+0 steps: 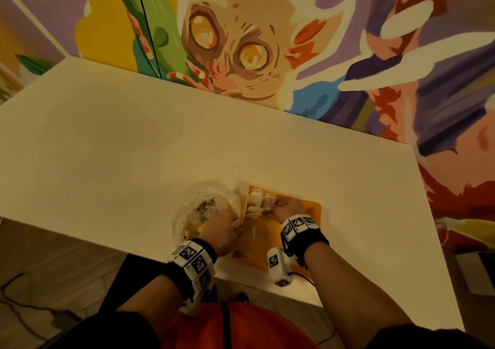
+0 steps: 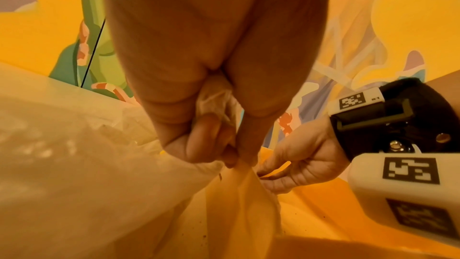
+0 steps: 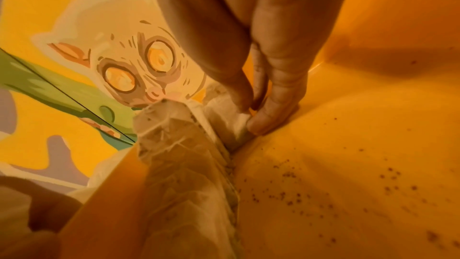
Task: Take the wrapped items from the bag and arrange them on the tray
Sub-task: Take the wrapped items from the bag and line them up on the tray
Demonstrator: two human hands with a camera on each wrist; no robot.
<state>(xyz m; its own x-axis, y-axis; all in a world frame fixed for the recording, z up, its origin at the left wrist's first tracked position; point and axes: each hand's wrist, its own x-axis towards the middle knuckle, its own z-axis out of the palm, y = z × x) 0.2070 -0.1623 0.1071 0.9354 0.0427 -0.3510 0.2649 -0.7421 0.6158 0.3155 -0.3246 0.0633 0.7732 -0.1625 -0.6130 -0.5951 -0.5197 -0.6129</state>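
Right hand pinches a white paper-wrapped item against the orange plastic tray, beside others lined along its left edge. Left hand grips the clear plastic bag on the worktop. Advice: seat the item flush, then release

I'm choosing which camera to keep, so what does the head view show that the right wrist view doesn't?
Only the head view shows the clear bag left of the tray, the left hand gripping its plastic, and the white table. Only the right wrist view shows the right hand's fingertips pinching a wrapped item, and dark crumbs. Both show the orange tray and the wall mural.
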